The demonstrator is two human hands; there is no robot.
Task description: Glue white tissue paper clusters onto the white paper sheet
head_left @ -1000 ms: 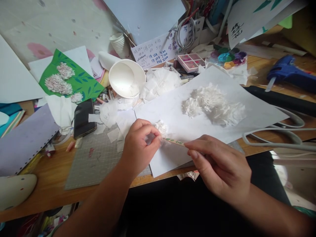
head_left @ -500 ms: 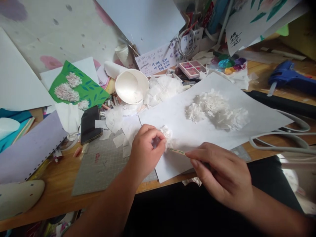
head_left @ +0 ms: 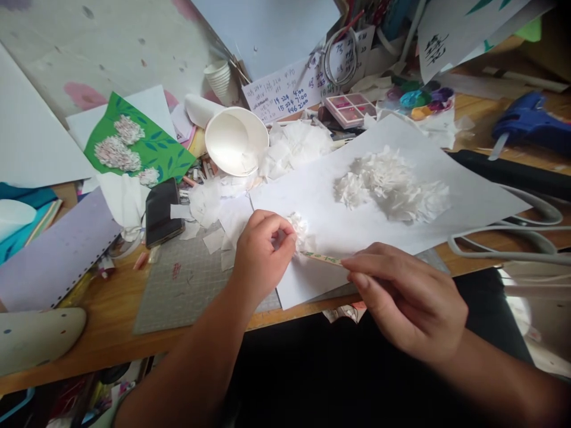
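My left hand (head_left: 267,249) is closed in a pinch at the left edge of a small white crumpled-paper flower (head_left: 300,227) on the white paper sheet (head_left: 330,238). Between the thumb and fingers of my right hand (head_left: 408,300) is a thin flat stick (head_left: 323,258) with green markings. Its far tip points left and reaches the lower edge of the flower; whether it touches is hard to make out. A larger cluster of white paper petals (head_left: 392,184) sits on the same sheet, farther back to the right.
Behind the sheet lie a tipped white paper cup (head_left: 237,142) and loose tissue squares (head_left: 297,145). A phone (head_left: 164,213) and a grey cutting mat (head_left: 178,291) are to the left, beside a green flower picture (head_left: 156,139). A blue glue gun (head_left: 530,122) and white cable (head_left: 499,244) lie at the right.
The camera view has tipped slightly, so most things sit higher in the picture. My right hand has drawn a little to the right with the stick. The left hand keeps its pinch at the flower.
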